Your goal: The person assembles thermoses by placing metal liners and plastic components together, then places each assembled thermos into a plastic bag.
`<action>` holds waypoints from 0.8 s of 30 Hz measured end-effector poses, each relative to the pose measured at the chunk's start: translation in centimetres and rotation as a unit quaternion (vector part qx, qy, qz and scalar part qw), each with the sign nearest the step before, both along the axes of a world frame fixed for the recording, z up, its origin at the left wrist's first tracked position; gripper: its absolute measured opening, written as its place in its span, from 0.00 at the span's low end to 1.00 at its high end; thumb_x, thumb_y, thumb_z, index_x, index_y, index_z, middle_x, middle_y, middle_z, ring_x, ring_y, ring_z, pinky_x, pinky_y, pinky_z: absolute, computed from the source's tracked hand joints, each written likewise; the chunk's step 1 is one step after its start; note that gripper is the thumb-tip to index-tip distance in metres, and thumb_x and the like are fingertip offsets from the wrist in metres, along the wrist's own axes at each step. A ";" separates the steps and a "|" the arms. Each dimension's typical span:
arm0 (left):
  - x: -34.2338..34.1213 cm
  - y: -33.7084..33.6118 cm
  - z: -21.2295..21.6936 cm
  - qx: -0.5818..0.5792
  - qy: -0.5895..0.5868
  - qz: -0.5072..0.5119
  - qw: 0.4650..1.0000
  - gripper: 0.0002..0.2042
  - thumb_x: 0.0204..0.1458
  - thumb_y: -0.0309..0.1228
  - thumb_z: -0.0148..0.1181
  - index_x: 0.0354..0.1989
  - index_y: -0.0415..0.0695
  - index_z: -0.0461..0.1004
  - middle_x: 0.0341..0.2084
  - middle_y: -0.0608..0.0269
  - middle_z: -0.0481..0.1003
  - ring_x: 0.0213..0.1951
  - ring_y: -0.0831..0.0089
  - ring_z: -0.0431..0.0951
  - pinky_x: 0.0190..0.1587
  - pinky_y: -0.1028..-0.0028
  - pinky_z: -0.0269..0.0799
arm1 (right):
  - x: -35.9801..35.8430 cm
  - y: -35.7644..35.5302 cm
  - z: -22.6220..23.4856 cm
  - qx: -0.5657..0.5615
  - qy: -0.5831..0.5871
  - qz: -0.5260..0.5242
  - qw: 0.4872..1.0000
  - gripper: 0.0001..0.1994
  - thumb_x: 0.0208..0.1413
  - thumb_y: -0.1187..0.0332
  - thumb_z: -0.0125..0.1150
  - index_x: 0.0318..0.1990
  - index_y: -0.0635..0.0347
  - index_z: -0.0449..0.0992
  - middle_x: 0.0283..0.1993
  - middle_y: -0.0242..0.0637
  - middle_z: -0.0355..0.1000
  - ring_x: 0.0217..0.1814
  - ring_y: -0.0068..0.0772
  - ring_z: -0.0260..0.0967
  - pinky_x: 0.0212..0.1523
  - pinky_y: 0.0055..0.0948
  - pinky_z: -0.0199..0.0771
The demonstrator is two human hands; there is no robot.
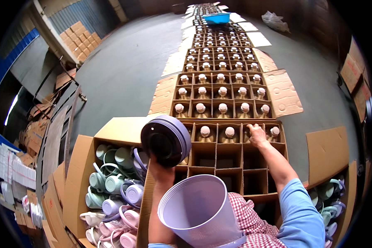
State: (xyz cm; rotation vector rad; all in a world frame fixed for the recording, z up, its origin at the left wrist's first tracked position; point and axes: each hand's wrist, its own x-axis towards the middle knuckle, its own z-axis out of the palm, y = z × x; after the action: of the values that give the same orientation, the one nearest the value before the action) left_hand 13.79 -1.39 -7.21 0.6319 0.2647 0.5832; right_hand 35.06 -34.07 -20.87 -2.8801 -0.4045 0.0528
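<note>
A grey floor [120,66] spreads beyond both hands, and a long line of divided cartons [223,121] holding capped bottles runs away from the right hand [257,135]. An open carton [78,177] of pastel handled vessels [114,183] lies beside and below the left hand [163,171]; another open carton [327,155] sits to the right of the right forearm. A blue basin [217,18] rests on the line, far beyond the right hand. Just below the left hand, a lavender bucket [202,206] tilts, its mouth blocking part of the nearest cells. The left hand, mostly hidden, is clamped on a lavender round lid [180,140] with a dark inside, which covers that carton's left corner. Cardboard dividers hem in the right hand, whose fingers bend over a bottle [247,137]; whether they clamp it I cannot tell.
</note>
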 end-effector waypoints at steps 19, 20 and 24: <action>2.2 -8.8 8.8 0.161 -0.125 -0.227 0.952 0.22 0.51 0.43 0.57 0.52 0.49 0.66 0.59 0.50 0.61 0.62 0.59 0.59 0.58 0.52 0.62 | -15.9 6.7 34.1 0.265 0.001 0.650 0.712 0.33 0.48 0.70 0.62 0.64 0.46 0.61 0.59 0.49 0.64 0.61 0.42 0.63 0.58 0.42 0.68; 1.1 -8.1 10.2 0.174 -0.143 -0.249 0.942 0.20 0.52 0.43 0.57 0.51 0.49 0.66 0.60 0.50 0.60 0.63 0.58 0.58 0.59 0.52 0.62 | -14.2 6.5 33.7 0.314 -0.082 0.602 0.729 0.33 0.46 0.68 0.64 0.64 0.47 0.62 0.62 0.42 0.63 0.64 0.39 0.59 0.60 0.43 0.66; -1.7 -6.9 10.5 0.187 -0.200 -0.270 0.923 0.16 0.52 0.44 0.57 0.43 0.48 0.68 0.62 0.50 0.55 0.65 0.58 0.53 0.60 0.49 0.58 | -10.8 8.1 31.7 0.642 0.107 0.277 0.707 0.38 0.47 0.51 0.62 0.65 0.54 0.59 0.66 0.38 0.59 0.67 0.37 0.56 0.63 0.39 0.59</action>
State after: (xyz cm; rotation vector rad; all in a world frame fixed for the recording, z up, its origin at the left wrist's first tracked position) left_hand 12.09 -8.29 3.24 0.8951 -0.4120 0.2129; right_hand 24.26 -25.94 10.81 -1.2808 -0.8158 0.1360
